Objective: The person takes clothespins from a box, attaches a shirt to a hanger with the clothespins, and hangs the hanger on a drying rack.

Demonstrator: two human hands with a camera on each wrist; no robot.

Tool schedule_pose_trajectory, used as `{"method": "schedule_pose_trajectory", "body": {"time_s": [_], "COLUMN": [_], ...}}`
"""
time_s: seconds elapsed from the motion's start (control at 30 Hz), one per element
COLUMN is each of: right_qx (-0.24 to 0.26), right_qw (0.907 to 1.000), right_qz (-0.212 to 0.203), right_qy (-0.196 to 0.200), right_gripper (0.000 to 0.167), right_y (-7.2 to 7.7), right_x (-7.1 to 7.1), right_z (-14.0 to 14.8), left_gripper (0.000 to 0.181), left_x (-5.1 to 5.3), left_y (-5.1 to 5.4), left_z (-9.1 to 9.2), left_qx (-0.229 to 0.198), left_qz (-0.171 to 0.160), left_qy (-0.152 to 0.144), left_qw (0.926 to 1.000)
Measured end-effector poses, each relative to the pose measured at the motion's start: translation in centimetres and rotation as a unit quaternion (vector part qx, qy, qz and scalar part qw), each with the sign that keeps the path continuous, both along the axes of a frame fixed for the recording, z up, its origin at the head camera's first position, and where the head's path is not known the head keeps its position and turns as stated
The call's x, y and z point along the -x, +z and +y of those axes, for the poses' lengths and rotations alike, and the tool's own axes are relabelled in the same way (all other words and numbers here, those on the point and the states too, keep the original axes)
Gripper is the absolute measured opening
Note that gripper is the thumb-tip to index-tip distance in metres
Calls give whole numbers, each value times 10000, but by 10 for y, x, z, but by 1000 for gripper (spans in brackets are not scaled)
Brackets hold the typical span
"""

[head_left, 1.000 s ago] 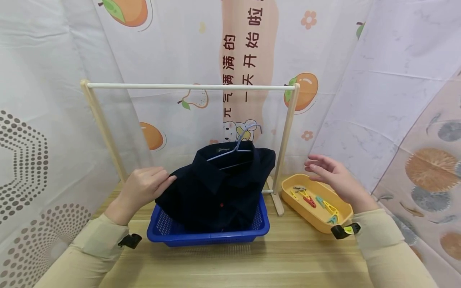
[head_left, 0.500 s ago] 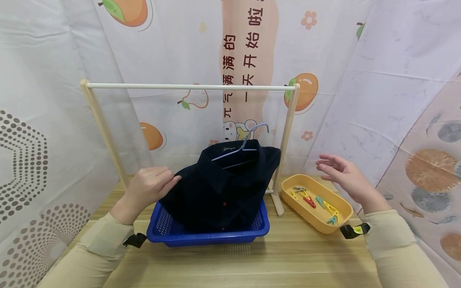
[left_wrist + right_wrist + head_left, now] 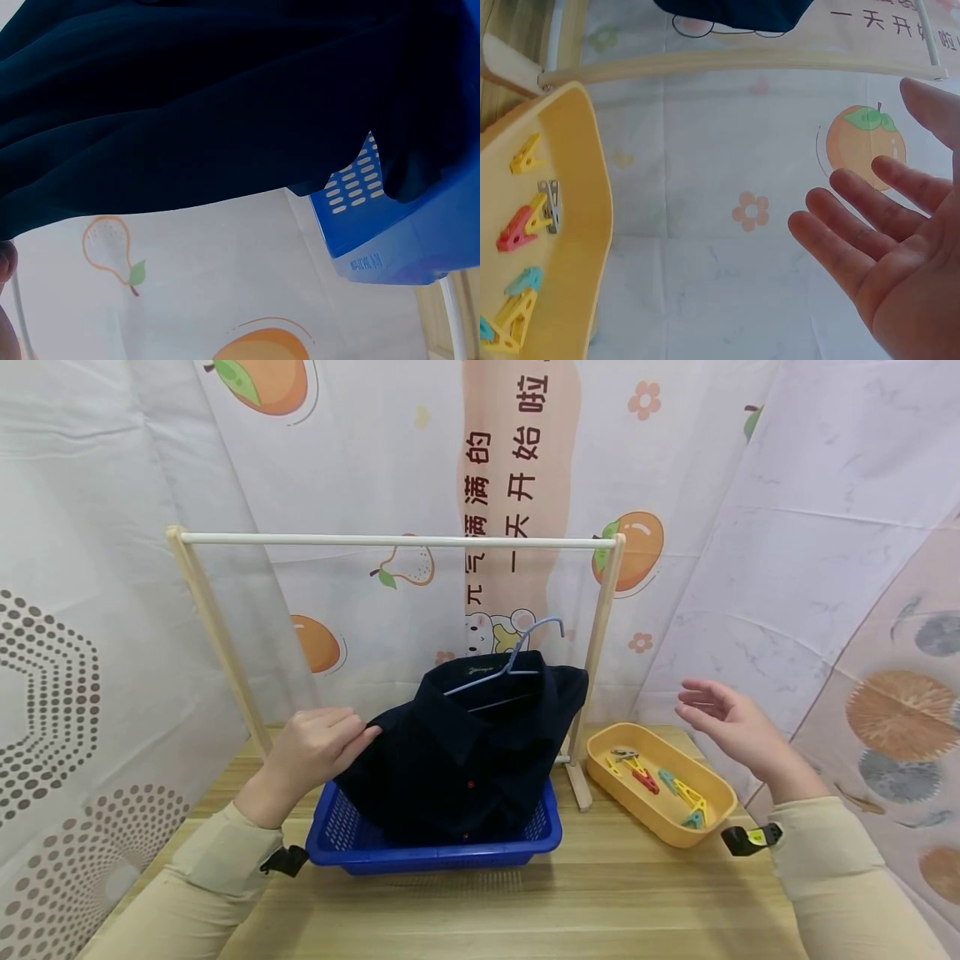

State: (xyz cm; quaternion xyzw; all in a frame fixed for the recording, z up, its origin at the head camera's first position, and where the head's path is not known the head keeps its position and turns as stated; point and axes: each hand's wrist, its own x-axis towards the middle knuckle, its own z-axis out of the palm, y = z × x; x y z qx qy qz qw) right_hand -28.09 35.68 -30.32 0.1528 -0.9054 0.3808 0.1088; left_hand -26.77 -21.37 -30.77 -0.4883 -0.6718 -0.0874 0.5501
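A dark navy shirt (image 3: 442,760) with red buttons hangs bunched on a pale blue wire hanger (image 3: 513,662), its lower part in the blue basket (image 3: 435,857). My left hand (image 3: 311,752) pinches the shirt at its left shoulder; in the left wrist view only fingertips (image 3: 6,262) show beside the dark cloth (image 3: 187,112). The hanger's hook points up and to the right, with no hand on it. My right hand (image 3: 738,727) is held in the air above the right end of the yellow tray (image 3: 637,802), fingers spread and holding nothing, as the right wrist view also shows.
Behind the basket stands a wooden rack with a white bar (image 3: 397,539); its right post (image 3: 597,643) is close to the shirt's right shoulder. Several coloured clothespins (image 3: 686,793) lie in the yellow tray. Printed curtains enclose the table (image 3: 525,910) at the back and sides.
My left hand and the shirt with its hanger have shifted slightly right. My right hand has moved right, away from the shirt, and its fingers have spread a little.
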Motion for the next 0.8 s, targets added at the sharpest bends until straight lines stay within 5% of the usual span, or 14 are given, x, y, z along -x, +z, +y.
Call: {"method": "schedule_pose_trajectory", "body": {"time_s": [0.8], "right_qx": [-1272], "right_qw": [9915], "right_qz": [131], "right_qy": [-252], "right_gripper": [68], "right_y": [-23], "right_x": [14], "right_z": [19], "left_gripper": [49], "left_x": [1], "left_y": [-4], "left_z": [-2], "left_qx": [-29], "left_qz": [-63], "left_qy": [19], "left_qw": [10000]}}
